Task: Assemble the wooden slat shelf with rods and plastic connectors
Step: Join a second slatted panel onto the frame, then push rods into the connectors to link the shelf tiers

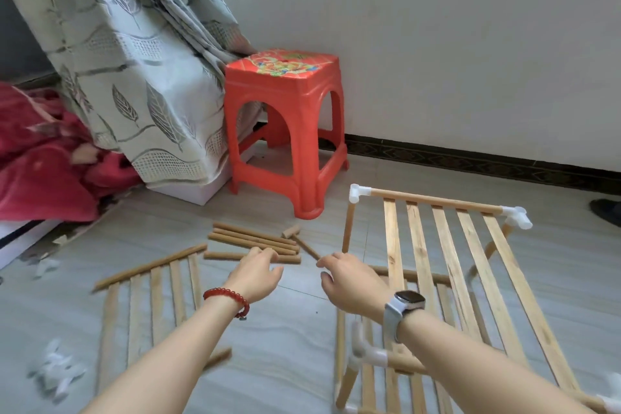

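Two hands reach toward the pile of loose rods [252, 242] on the floor. Left of the pile lies a spare slat panel [151, 296]. The left hand [255, 274] touches the pile's near edge, fingers loosely curled, gripping nothing yet. The right hand [349, 282] hovers right of the pile, empty, fingers relaxed. Further right stands the half-built shelf [443, 262]. I judge the step is fetching a rod; next, close on one rod

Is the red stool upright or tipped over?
Upright: the red stool stands with its legs on the floor and its printed seat facing up.
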Tool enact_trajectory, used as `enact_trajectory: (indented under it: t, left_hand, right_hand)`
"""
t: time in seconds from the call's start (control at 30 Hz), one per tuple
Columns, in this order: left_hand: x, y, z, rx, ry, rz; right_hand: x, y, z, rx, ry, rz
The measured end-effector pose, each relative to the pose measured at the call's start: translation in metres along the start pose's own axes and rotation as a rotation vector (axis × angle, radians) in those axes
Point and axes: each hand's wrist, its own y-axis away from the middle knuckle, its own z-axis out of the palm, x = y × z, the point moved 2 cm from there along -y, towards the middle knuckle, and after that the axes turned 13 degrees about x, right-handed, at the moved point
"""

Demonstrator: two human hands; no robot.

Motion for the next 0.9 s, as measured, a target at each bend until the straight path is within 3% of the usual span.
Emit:
enact_trajectory:
  t: [0.2, 0.37, 0.63, 0.9]
  left_hand:
    - [-0.086, -0.051, 0.024, 0.012, -0.061, -0.114]
    - [-0.142, -0.084, 0.086, -0.057, -0.025, -0.241]
    - [-0.198, -0.094, 0.193, -0.258, -0.172, -0.265]
    - [-0.212, -0.083, 0.217, -0.171, -0.157, -0.241]
  right_hand:
    - [-0.005, -0.100, 0.069, -0.205, 0.116, -0.082]
    - [0.003, -0.169, 0.140, -0.297, 0.234, -0.111]
    - [0.023, -0.231, 0.267, -0.251, 0.297, -0.054]
    - [0.028, -0.233, 0.317, -0.108, 0.434, -0.184]
